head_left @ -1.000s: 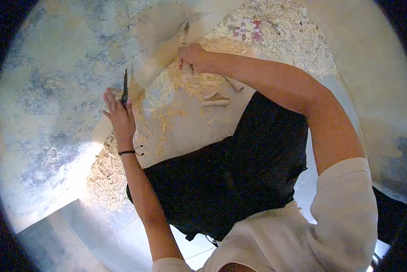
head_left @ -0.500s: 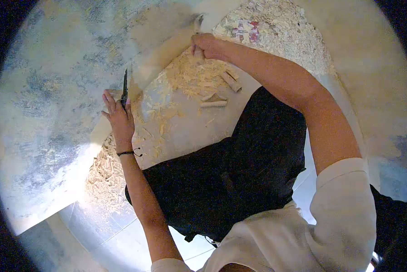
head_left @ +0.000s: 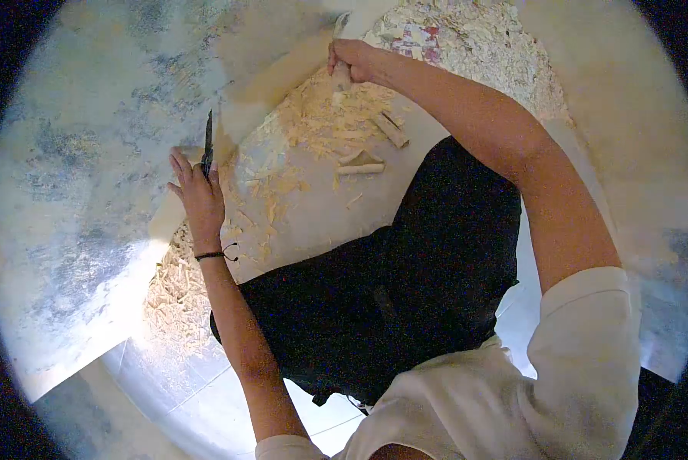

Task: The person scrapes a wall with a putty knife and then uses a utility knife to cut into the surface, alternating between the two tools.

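Observation:
My right hand (head_left: pixel 352 60) is closed around the pale handle (head_left: pixel 341 78) of a hand tool. Its curved metal blade (head_left: pixel 343 24) points away from me, over the tan edge of the mottled blue-grey sheet (head_left: pixel 114 153). Lower left, my left hand (head_left: pixel 199 195) lies on that sheet with its fingers partly spread. A dark, narrow-bladed tool (head_left: pixel 208 142) stands between its thumb and index finger, tip pointing away from me. Thin tan shavings (head_left: pixel 325 119) are scattered between my hands, just below the right one.
Curled tan pieces (head_left: pixel 361 162) lie before my dark-clothed lap (head_left: pixel 375 307). A heap of pale shavings (head_left: pixel 490 57) with a red-and-white printed patch (head_left: pixel 421 42) is at the upper right. More shavings (head_left: pixel 177 295) lie beside my left forearm, over the tiled floor (head_left: pixel 183 391).
My right hand has moved slightly up and away with its tool, and the handle below the fist shows more. My left hand has barely shifted.

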### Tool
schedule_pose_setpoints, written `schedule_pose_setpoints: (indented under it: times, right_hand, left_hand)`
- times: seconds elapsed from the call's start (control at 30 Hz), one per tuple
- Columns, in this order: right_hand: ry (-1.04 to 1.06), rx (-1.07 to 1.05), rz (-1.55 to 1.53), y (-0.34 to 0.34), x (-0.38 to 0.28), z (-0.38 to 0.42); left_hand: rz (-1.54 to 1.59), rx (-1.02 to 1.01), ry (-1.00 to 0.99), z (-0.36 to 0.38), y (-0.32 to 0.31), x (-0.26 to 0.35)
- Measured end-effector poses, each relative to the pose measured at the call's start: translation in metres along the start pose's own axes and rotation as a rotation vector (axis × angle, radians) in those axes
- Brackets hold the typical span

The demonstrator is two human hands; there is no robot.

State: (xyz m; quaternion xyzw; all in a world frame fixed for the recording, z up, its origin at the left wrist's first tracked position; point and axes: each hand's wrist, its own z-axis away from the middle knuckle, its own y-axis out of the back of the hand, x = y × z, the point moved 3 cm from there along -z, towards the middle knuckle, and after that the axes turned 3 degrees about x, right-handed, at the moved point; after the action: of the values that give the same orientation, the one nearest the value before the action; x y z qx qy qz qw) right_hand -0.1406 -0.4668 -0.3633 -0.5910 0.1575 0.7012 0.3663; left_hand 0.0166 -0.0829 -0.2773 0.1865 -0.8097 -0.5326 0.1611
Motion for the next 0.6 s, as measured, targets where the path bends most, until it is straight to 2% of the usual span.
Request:
schedule_pose_setpoints:
  times: [0.03,0.1,0.17,0.23,0.33,0.4,0.43,0.5,0.57,0.6]
  right_hand:
    - [0.219,-0.107,0.195,0.013,0.034,-0.030]
    - [0.204,-0.090,0.265,0.004,0.038,-0.026]
    - [-0.268,0.154,0.012,-0.044,0.004,0.036]
    - [-0.031,-0.011,0.343,-0.041,0.035,0.003]
    - [0.222,-0.187,0.596,-0.039,0.040,0.002]
    - [0.529,-0.250,0.861,-0.029,0.034,0.009]
    - [0.775,-0.261,1.077,-0.020,0.027,0.012]
    - [0.561,-0.123,0.913,-0.009,0.003,0.015]
    - [-0.321,0.131,0.103,-0.001,-0.015,0.015]
    - [-0.293,0.108,0.104,-0.003,-0.020,0.022]
  left_hand:
    - [-0.007,0.015,-0.014,0.001,-0.002,-0.002]
    - [-0.011,0.025,-0.024,0.001,-0.004,-0.006]
    - [-0.002,0.009,-0.012,0.003,-0.006,-0.008]
    - [-0.001,0.007,-0.010,0.003,-0.003,-0.006]
    - [0.006,-0.003,0.005,0.001,0.000,-0.003]
    - [0.006,-0.013,0.009,0.002,-0.001,-0.002]
    - [0.003,-0.016,0.005,0.001,-0.001,-0.001]
    - [0.000,-0.010,-0.008,0.001,-0.003,-0.002]
    - [-0.006,0.011,-0.015,0.003,-0.004,-0.006]
    - [-0.005,0.009,-0.004,0.003,-0.001,-0.007]
